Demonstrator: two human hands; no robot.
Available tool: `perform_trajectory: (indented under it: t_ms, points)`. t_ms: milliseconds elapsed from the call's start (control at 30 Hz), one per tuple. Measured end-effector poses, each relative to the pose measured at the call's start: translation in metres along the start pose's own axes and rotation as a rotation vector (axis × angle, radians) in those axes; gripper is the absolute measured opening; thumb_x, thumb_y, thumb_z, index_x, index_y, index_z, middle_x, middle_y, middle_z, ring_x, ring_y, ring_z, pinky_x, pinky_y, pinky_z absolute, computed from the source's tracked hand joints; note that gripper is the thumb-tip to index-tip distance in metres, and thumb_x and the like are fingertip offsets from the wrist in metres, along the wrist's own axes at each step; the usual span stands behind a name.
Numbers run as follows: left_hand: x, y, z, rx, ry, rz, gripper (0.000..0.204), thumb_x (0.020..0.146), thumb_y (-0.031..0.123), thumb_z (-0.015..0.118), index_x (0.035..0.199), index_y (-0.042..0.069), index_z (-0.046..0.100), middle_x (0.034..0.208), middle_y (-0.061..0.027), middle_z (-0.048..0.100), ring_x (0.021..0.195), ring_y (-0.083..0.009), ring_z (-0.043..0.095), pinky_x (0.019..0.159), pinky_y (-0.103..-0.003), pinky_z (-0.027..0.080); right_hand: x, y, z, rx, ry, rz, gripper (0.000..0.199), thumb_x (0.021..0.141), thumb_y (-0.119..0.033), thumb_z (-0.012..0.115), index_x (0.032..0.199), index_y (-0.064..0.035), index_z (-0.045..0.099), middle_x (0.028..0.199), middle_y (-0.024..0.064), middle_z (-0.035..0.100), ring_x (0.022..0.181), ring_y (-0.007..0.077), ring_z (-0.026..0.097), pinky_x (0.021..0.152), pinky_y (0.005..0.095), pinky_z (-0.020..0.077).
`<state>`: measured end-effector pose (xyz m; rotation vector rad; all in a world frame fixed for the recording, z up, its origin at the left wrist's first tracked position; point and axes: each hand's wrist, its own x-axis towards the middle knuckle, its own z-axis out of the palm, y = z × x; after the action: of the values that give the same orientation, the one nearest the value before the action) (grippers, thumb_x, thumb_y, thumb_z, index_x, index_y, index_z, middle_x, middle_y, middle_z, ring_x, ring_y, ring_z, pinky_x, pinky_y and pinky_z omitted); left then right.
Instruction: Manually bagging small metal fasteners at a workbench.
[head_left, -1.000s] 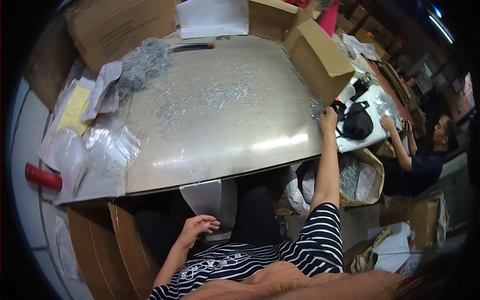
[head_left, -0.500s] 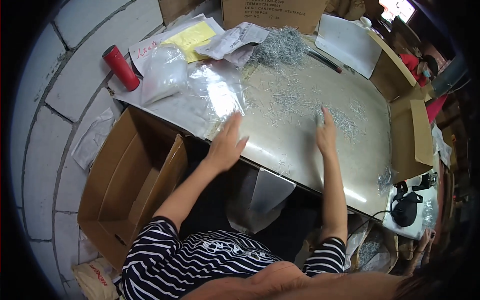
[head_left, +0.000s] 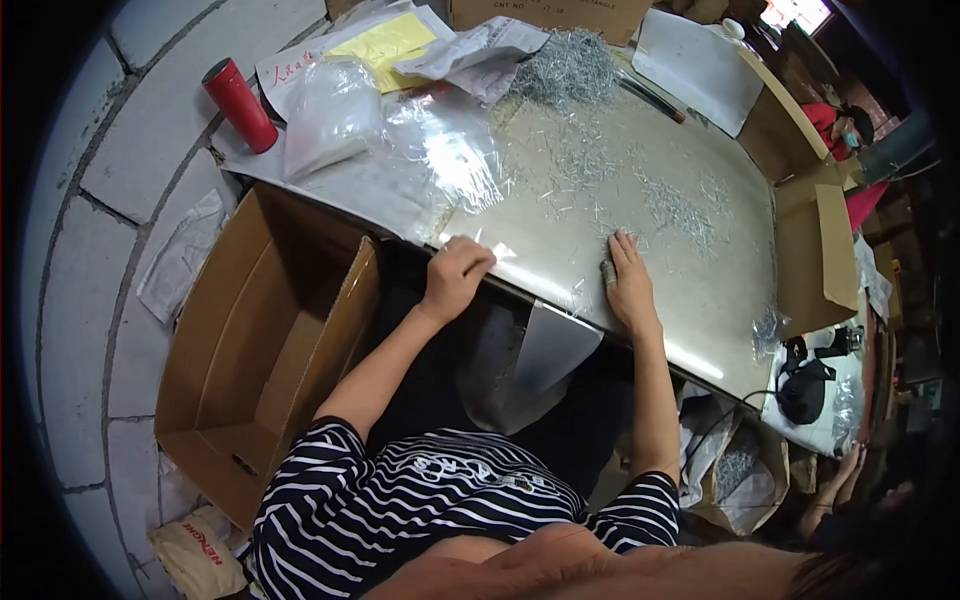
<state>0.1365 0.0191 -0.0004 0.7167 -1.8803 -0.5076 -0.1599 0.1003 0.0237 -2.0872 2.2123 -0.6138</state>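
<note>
A metal-topped table (head_left: 715, 295) spreads ahead of both hands; a pale block wall (head_left: 110, 270) stands well left of the left hand (head_left: 457, 275), an open carton (head_left: 225, 375) nearer to it. That hand curls at the table's edge — whether it pinches anything, I cannot tell. The right hand (head_left: 630, 288) lies flat, fingers stretched out — loose metal pins (head_left: 675, 212) just beyond its fingertips, a pin heap (head_left: 565, 70) farther ahead.

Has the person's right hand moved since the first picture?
Yes: the right hand has moved left across the metal tabletop, away from the cardboard box at the right edge.
</note>
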Motion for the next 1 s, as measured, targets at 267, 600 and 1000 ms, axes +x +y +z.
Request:
perform_trajectory:
  t_ms: [267,600,1000]
  points:
    - [-0.016,0.081,0.022,-1.159,0.194,-0.772,0.006,0.089,0.003,0.061,0.088,0.002,0.055,0.089,-0.0144,0.068,0.081,-0.0206,0.067,0.079,-0.031,0.054,-0.066,-0.124,-0.023,0.917,0.031,0.285,0.019,0.089,-0.010,0.064,0.105,0.0013,0.063,0.099,0.0114,0.068,0.092,0.0175,0.065,0.083,0.0321,0.0496]
    - [-0.054,0.079,-0.014,-1.046,-0.484,-0.893,0.014,0.086,0.001,0.062,0.099,-0.002,0.063,0.089,-0.0111,0.067,0.078,-0.0155,0.066,0.072,-0.026,0.054,-0.117,-0.112,-0.005,0.934,-0.228,0.075,0.012,0.082,0.002,0.067,0.092,0.0017,0.060,0.079,0.0050,0.064,0.073,0.0117,0.059,0.069,0.0255,0.0474]
    - [-0.138,0.030,0.021,-0.497,-1.103,-0.571,0.011,0.082,0.009,0.069,0.086,-0.002,0.071,0.069,-0.0069,0.067,0.059,-0.0102,0.061,0.054,-0.025,0.049,-0.213,-0.077,0.081,0.835,-0.593,0.385,0.010,0.082,-0.007,0.068,0.091,-0.0013,0.070,0.077,0.0095,0.069,0.068,0.0170,0.064,0.063,0.0308,0.0506]
